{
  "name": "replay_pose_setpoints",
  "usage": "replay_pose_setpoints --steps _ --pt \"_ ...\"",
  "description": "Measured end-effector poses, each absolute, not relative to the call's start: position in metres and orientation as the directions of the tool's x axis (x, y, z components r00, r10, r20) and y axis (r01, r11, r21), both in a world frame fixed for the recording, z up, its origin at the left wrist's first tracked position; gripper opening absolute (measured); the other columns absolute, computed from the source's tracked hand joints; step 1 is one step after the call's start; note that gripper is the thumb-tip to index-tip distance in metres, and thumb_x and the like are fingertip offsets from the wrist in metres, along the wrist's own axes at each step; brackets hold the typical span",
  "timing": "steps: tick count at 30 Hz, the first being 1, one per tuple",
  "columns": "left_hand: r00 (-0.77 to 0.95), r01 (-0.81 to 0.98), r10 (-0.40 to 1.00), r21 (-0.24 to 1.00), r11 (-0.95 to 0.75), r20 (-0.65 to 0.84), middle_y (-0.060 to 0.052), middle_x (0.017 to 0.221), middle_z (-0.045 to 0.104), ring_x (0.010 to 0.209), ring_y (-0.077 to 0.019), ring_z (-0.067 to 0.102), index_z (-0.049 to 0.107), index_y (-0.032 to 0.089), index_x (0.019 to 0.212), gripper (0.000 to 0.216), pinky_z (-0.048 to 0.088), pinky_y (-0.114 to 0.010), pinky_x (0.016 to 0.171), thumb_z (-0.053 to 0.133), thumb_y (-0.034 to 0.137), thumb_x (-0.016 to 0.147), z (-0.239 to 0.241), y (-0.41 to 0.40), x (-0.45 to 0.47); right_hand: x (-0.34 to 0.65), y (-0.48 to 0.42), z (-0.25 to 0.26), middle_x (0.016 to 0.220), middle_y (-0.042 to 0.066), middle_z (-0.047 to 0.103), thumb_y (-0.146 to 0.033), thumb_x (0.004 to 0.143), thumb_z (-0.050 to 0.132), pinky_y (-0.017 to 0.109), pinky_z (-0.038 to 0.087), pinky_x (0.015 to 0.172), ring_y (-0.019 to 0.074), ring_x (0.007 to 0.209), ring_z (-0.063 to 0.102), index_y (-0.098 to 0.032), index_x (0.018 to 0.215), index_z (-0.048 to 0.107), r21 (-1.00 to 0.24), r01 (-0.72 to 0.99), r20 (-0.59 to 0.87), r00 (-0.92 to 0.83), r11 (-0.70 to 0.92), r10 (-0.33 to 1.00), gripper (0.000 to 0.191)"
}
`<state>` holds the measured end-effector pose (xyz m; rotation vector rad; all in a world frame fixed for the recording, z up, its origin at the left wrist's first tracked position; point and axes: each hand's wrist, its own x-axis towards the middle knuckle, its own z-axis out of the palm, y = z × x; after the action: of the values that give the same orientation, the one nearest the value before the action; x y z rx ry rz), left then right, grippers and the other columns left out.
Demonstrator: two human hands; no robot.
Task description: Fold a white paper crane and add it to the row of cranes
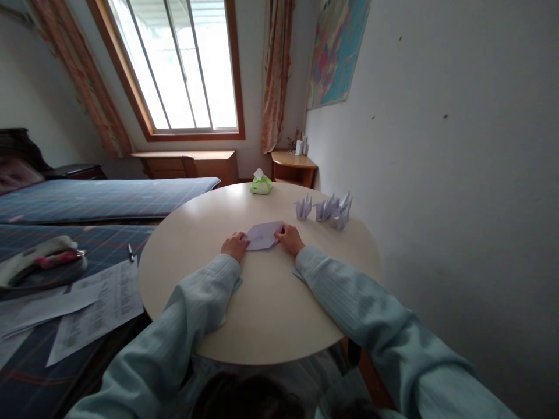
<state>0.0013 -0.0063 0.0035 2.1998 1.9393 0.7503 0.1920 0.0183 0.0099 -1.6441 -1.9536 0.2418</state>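
Note:
A folded sheet of pale paper (263, 236) with angled corners lies low over the round table, held between both hands. My left hand (234, 245) pinches its left end, fingers closed on the edge. At the opposite end, my right hand (290, 238) grips the right corner between thumb and fingers. Beyond the right hand stand several folded paper cranes (326, 209) in a loose row, apart from both hands. The undersides of the fingers are hidden.
The round cream table (262, 314) stands beside the wall. A green tissue pack (261, 184) sits at its far edge. To the left, a bed with a plaid cover (109, 244) carries printed sheets (102, 305), a pen (130, 252) and a bag-like item (41, 259).

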Motion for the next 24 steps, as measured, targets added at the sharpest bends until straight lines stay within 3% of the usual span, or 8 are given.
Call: replay_pose_setpoints --steps 7,14,18,21,24 --pt "0.086 0.896 0.943 0.389 -0.214 0.321 -0.002 0.077 0.056 0.071 -0.0138 0.053 0.054 0.018 0.076 0.009 0.04 -0.024 0.065 0.048 0.021 0.07 0.003 -0.007 0.002 0.193 0.02 0.01 0.079 0.008 0.062 -0.026 0.069 0.046 0.021 0.035 0.058 0.0144 0.069 0.054 -0.013 0.082 0.056 -0.502 0.841 0.294 -0.053 0.202 0.954 0.021" --pt "0.202 0.874 0.91 0.352 -0.335 0.363 -0.002 0.078 0.055 0.066 -0.0122 0.052 0.053 0.019 0.077 0.012 0.039 -0.023 0.062 0.041 0.02 0.073 0.002 -0.012 0.008 0.194 0.018 0.007 0.085 0.006 0.062 -0.03 0.07 0.049 0.022 0.039 0.063 0.0143 0.073 0.055 -0.014 0.089 0.052 -0.582 0.744 0.34 -0.145 0.329 0.929 0.025" --pt "0.149 0.882 0.916 0.368 -0.294 0.373 -0.002 0.076 0.057 0.066 -0.0124 0.053 0.053 0.019 0.078 0.014 0.039 -0.023 0.063 0.039 0.021 0.076 0.001 -0.011 0.007 0.195 0.019 0.006 0.089 0.008 0.059 -0.034 0.068 0.051 0.026 0.04 0.068 0.0169 0.078 0.054 -0.014 0.097 0.047 -0.589 0.769 0.308 -0.072 0.249 0.949 0.035" --pt "0.163 0.866 0.912 0.389 -0.314 0.376 -0.001 0.075 0.057 0.066 -0.0117 0.053 0.053 0.019 0.078 0.013 0.039 -0.023 0.064 0.041 0.018 0.074 -0.001 -0.008 0.007 0.197 0.018 0.009 0.097 0.011 0.055 -0.031 0.068 0.051 0.03 0.039 0.075 0.0197 0.088 0.051 -0.01 0.111 0.037 -0.533 0.809 0.378 -0.032 0.246 0.925 0.05" --pt "0.247 0.823 0.89 0.402 -0.402 0.383 -0.001 0.076 0.057 0.064 -0.0104 0.052 0.054 0.018 0.078 0.012 0.04 -0.022 0.064 0.043 0.016 0.073 -0.004 -0.007 0.009 0.197 0.009 0.018 0.116 0.015 0.042 -0.021 0.068 0.05 0.036 0.028 0.09 0.0233 0.108 0.036 -0.009 0.124 0.022 -0.346 0.862 0.586 -0.11 0.37 0.803 0.064"
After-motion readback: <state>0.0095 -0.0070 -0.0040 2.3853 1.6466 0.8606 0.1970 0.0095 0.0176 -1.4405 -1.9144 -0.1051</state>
